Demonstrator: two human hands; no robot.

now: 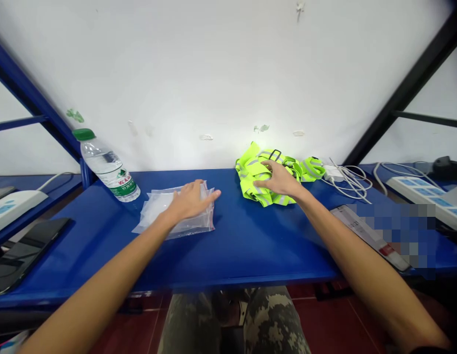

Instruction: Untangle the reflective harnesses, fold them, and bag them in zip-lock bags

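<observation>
A stack of clear plastic bags [158, 209] lies on the blue table [231, 246], left of the middle. My left hand [191, 200] rests flat on top of the bags with its fingers stretched out. A heap of neon yellow reflective straps [258, 169] sits at the back near the wall. Over that heap my right hand [280, 181] lies palm down, fingers curled onto the straps. Whether it grips them I cannot make out for certain.
A water bottle [106, 167] with a green cap stands at the back left. White cables and a charger [342, 177] lie right of the straps. Power strips sit at the far right [423, 191] and far left [10, 206]. A dark phone [25, 250] lies at the left.
</observation>
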